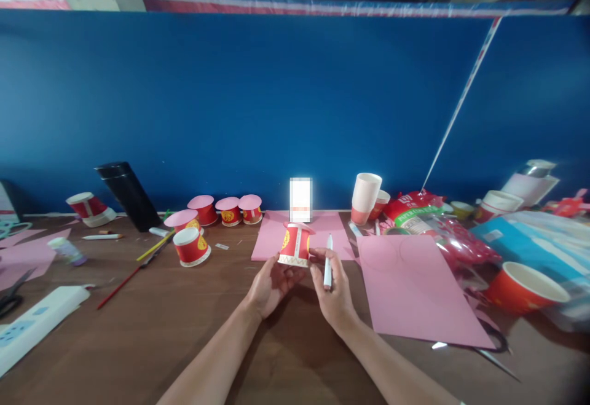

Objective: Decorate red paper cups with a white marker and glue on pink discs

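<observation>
Between both hands is a red paper cup (295,244), upside down, with yellow emblems, a pale vertical strip and a zigzag-patterned white rim at the bottom. My left hand (273,285) grips its lower left side, thumb near the rim. My right hand (336,291) touches the cup's right side with its fingertips and also holds a white marker (327,270) that points upward. Just behind the cup lies a stack of pink paper (267,238), and a pink edge shows at the cup's top.
Several red cups with pink discs (229,203) stand back left, near another red cup (190,246). A black bottle (129,196) and a power strip (41,325) are at left. Rightward lie a pink sheet (415,288), stacked cups (365,199), an orange cup (520,291) and scissors (498,362).
</observation>
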